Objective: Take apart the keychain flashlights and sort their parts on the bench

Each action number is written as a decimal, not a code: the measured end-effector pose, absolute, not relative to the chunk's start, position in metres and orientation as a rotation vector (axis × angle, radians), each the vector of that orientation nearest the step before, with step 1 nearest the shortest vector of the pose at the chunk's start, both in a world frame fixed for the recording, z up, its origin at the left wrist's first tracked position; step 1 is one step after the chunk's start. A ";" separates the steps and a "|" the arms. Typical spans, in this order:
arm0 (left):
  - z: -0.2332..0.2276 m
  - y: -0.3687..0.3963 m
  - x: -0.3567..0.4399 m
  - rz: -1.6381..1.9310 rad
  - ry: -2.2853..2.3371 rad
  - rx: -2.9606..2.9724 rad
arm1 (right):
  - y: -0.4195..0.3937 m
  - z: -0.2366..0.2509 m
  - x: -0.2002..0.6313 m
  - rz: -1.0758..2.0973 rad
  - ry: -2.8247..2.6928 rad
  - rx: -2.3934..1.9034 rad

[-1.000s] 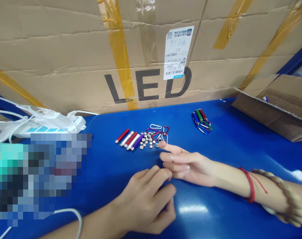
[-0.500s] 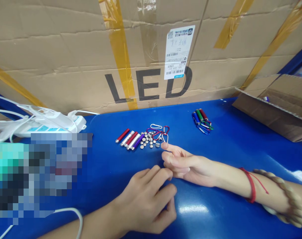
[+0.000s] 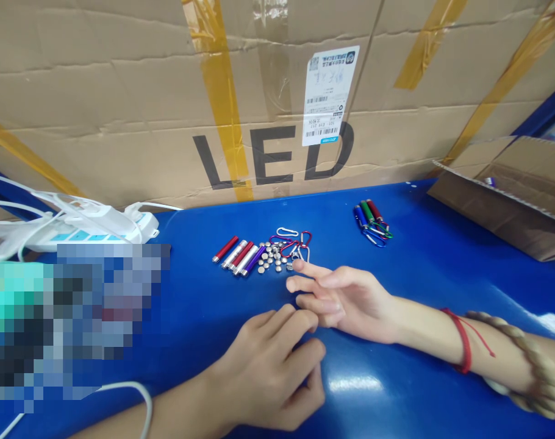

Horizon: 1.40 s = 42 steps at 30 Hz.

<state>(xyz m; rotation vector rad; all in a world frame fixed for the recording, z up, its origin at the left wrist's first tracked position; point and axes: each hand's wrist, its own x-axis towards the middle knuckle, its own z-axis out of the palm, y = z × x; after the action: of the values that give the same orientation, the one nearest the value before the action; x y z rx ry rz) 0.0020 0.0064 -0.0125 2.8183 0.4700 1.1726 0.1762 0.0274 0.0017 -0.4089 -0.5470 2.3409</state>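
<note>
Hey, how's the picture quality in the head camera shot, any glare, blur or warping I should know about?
Head view: bright glare patches on the blue table, one just below the left hand; a pixelated block covers the left side near the power strip; straight edges of the cardboard box bow from wide-angle distortion; the button cells by the right hand stay reasonably sharp.

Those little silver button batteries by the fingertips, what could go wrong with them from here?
The right hand reaches with open fingers toward the loose button batteries; a careless sweep could scatter them across the smooth blue table. The carabiner clips lie tangled right beside the pile, so a finger might snag one and drag batteries along. The left hand rests close below and could bump the reaching one.
</note>
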 end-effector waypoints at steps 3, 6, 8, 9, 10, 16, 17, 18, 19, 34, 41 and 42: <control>-0.012 0.006 0.001 1.170 0.477 2.827 | 0.028 0.002 0.176 2.325 -0.591 -0.411; -0.012 0.006 0.002 1.164 0.480 2.829 | 0.027 0.001 0.175 2.275 -0.651 -0.467; -0.012 0.006 0.002 1.158 0.482 2.828 | 0.026 0.000 0.175 2.245 -0.662 -0.518; -0.012 0.006 0.002 1.157 0.481 2.827 | 0.025 -0.001 0.175 2.240 -0.670 -0.535; -0.012 0.006 0.003 1.158 0.481 2.826 | 0.025 -0.001 0.176 2.239 -0.685 -0.543; -0.012 0.007 0.002 1.170 0.479 2.834 | 0.025 -0.006 0.178 2.283 -0.752 -0.341; -0.012 0.007 0.002 1.176 0.475 2.845 | 0.026 -0.007 0.178 2.311 -0.750 -0.248; -0.013 0.006 0.001 1.186 0.462 2.869 | 0.026 -0.009 0.178 2.340 -0.751 -0.157; -0.013 0.006 0.000 1.198 0.441 2.905 | 0.027 -0.010 0.178 2.365 -0.756 -0.056; -0.015 -0.001 -0.001 1.292 0.305 3.136 | 0.031 -0.015 0.177 2.439 -0.940 0.558; -0.013 0.003 0.001 1.265 0.446 2.918 | 0.024 -0.005 0.179 2.355 -0.766 -0.133; -0.012 0.004 0.002 1.253 0.463 2.892 | 0.024 -0.004 0.178 2.338 -0.752 -0.180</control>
<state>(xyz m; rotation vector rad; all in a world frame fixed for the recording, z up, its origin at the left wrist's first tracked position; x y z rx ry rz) 0.0015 0.0038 -0.0122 2.8918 0.4625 1.2531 0.1785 0.0238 -0.0036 -0.1801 -0.7516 2.3381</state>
